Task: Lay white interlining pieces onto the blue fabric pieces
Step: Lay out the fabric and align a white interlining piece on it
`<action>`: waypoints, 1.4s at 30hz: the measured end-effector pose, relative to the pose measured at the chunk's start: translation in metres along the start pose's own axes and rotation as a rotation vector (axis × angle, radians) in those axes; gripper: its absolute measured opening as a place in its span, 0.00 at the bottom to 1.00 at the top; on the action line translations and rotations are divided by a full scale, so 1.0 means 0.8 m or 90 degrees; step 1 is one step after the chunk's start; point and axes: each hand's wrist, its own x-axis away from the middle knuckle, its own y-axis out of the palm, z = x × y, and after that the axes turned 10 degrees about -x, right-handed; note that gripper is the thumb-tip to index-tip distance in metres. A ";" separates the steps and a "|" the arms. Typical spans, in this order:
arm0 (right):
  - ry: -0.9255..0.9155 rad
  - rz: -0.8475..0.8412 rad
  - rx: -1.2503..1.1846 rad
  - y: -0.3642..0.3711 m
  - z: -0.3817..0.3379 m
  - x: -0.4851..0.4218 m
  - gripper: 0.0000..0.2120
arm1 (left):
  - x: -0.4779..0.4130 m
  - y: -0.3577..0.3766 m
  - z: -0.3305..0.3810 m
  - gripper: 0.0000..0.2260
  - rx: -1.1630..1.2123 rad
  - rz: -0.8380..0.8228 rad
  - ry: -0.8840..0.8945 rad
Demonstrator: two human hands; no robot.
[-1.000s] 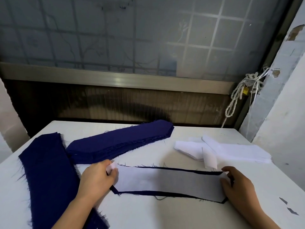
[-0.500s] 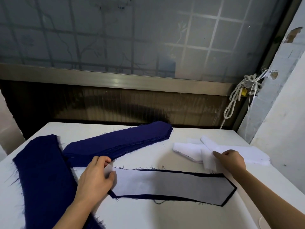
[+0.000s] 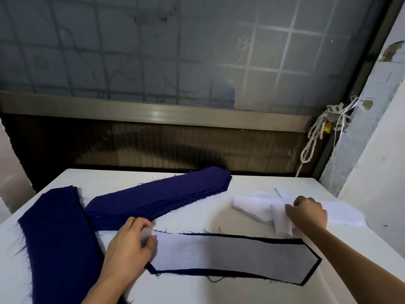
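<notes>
Moved to the white stack, right hand grips a strip; left hand pinches laid interlining.

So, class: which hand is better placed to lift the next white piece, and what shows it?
Right. The right hand sits on the white pile, fingers curled on a loose piece. The left hand is across the table, holding the end of the laid white piece on its blue piece.
</notes>
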 end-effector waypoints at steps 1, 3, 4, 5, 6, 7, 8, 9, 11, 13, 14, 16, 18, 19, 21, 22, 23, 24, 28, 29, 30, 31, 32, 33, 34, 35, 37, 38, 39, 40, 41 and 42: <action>-0.007 0.029 -0.003 0.001 0.001 -0.001 0.13 | 0.000 0.000 0.000 0.09 -0.004 -0.001 0.002; 0.008 0.075 -0.048 -0.004 0.001 -0.004 0.13 | -0.001 -0.001 0.000 0.09 -0.009 -0.002 0.003; 0.022 0.089 -0.099 -0.010 0.001 -0.007 0.13 | -0.001 0.000 0.001 0.09 -0.009 -0.002 0.004; 0.027 0.107 -0.161 -0.017 0.000 -0.010 0.13 | -0.001 0.000 0.001 0.09 -0.009 -0.001 0.005; 0.026 0.130 -0.223 -0.028 -0.002 -0.014 0.12 | -0.001 0.001 0.001 0.09 -0.010 -0.001 0.007; 0.024 0.156 -0.279 -0.040 -0.004 -0.019 0.12 | -0.001 0.001 0.001 0.10 -0.010 -0.002 0.007; 0.025 0.178 -0.328 -0.055 -0.008 -0.023 0.12 | -0.001 0.001 0.001 0.10 -0.008 -0.002 0.006; 0.031 0.199 -0.371 -0.071 -0.012 -0.029 0.12 | -0.001 0.001 0.000 0.10 -0.007 -0.001 0.005; 0.040 0.238 -0.440 -0.101 -0.021 -0.040 0.13 | 0.000 0.002 0.000 0.10 -0.005 0.003 0.004; 0.017 0.260 -0.490 -0.128 -0.033 -0.049 0.14 | 0.000 0.002 0.000 0.10 -0.004 0.003 0.003; -0.005 0.257 -0.501 -0.139 -0.039 -0.052 0.13 | 0.001 0.002 0.000 0.10 -0.001 0.004 0.002; -0.050 0.232 -0.512 -0.157 -0.054 -0.053 0.12 | 0.001 0.001 0.001 0.10 0.003 0.003 -0.003; -0.092 0.184 -0.534 -0.168 -0.069 -0.048 0.10 | 0.002 0.001 0.003 0.09 0.002 0.004 -0.005; -0.113 0.151 -0.547 -0.171 -0.078 -0.043 0.10 | 0.002 0.000 0.003 0.09 0.003 0.006 -0.005; -0.153 0.074 -0.575 -0.173 -0.096 -0.026 0.12 | 0.001 0.000 0.004 0.08 0.010 0.012 -0.006; -0.167 0.034 -0.590 -0.173 -0.105 -0.017 0.14 | 0.001 0.000 0.003 0.08 0.014 0.018 -0.006; -0.175 -0.005 -0.601 -0.173 -0.114 -0.006 0.15 | 0.001 0.000 0.003 0.08 0.019 0.025 -0.007; -0.180 -0.049 -0.614 -0.173 -0.124 0.006 0.16 | 0.000 0.001 0.003 0.08 0.023 0.033 -0.009; -0.201 -0.292 -0.741 -0.177 -0.159 0.046 0.11 | -0.001 0.003 0.004 0.12 0.037 0.057 -0.005; -0.208 -0.353 -0.750 -0.179 -0.164 0.055 0.13 | 0.000 0.002 0.005 0.13 0.045 0.065 -0.001; -0.215 -0.410 -0.748 -0.180 -0.170 0.064 0.13 | 0.001 -0.001 0.006 0.14 0.053 0.078 0.006; -0.219 -0.464 -0.742 -0.182 -0.173 0.072 0.12 | 0.002 -0.004 0.008 0.14 0.061 0.095 0.018; -0.222 -0.512 -0.731 -0.183 -0.175 0.079 0.10 | 0.003 -0.007 0.010 0.14 0.069 0.108 0.036; -0.229 -0.556 -0.718 -0.183 -0.177 0.087 0.08 | 0.003 -0.011 0.011 0.13 0.083 0.112 0.058; -0.242 -0.595 -0.702 -0.183 -0.179 0.094 0.08 | 0.002 -0.015 0.016 0.13 0.118 0.099 0.081; -0.256 -0.629 -0.683 -0.180 -0.181 0.102 0.07 | 0.002 -0.022 0.024 0.13 0.179 0.060 0.088; -0.287 -0.674 -0.629 -0.172 -0.186 0.119 0.06 | -0.002 -0.040 0.055 0.14 0.383 -0.102 0.059; -0.304 -0.680 -0.591 -0.168 -0.187 0.127 0.06 | -0.003 -0.047 0.073 0.19 0.517 -0.208 0.053; -0.318 -0.679 -0.554 -0.164 -0.187 0.135 0.07 | -0.005 -0.048 0.091 0.25 0.640 -0.318 0.048; -0.325 -0.681 -0.528 -0.161 -0.187 0.141 0.07 | -0.006 -0.047 0.106 0.30 0.729 -0.419 0.034; -0.318 -0.693 -0.519 -0.158 -0.186 0.145 0.07 | -0.005 -0.047 0.119 0.33 0.767 -0.493 0.021; -0.299 -0.714 -0.524 -0.157 -0.184 0.148 0.07 | -0.003 -0.046 0.130 0.33 0.774 -0.543 0.021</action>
